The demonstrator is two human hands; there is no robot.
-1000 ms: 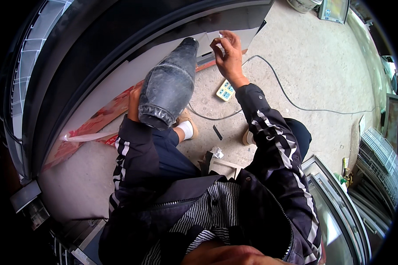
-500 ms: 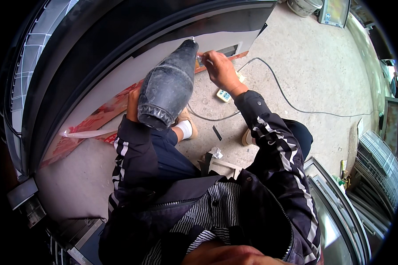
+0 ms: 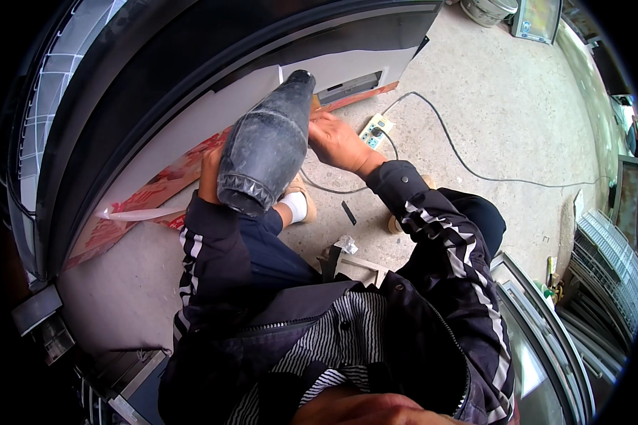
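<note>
My left hand grips the handle of a large dark grey heat gun, mostly hidden behind its body. The gun's nozzle points at the grey panel of a black cabinet, where a red sticker strip runs along the lower edge. My right hand lies just right of the nozzle, fingers pressed against the panel's lower edge near the sticker; whether it holds a small tool is hidden. Both sleeves are black with white stripes.
A white power strip with a black cable lies on the concrete floor. Peeled clear film curls off at the left. A small tool and scraps lie by my knee. Glass doors lean at the right.
My right hand has come down from higher up on the panel to its lower edge beside the nozzle. The heat gun has stayed roughly where it was.
</note>
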